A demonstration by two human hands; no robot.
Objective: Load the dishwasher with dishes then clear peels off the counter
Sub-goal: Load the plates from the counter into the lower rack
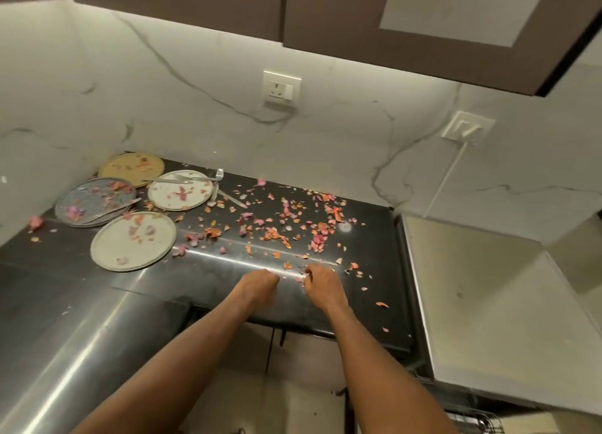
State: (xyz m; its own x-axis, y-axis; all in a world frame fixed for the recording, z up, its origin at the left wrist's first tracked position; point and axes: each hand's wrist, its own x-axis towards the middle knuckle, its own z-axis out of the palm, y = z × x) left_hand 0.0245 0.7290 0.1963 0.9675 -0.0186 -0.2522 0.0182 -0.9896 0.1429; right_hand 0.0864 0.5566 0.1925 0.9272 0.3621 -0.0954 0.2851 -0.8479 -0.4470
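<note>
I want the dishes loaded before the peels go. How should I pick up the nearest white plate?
Grip the white plate at its near right rim, coming from the front with the left hand. It lies flat on the black counter, apart from the other plates, and that edge faces you unobstructed.

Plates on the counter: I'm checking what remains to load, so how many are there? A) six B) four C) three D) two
B: a yellow plate, a blue-grey plate and two white plates sit on the black counter.
</note>
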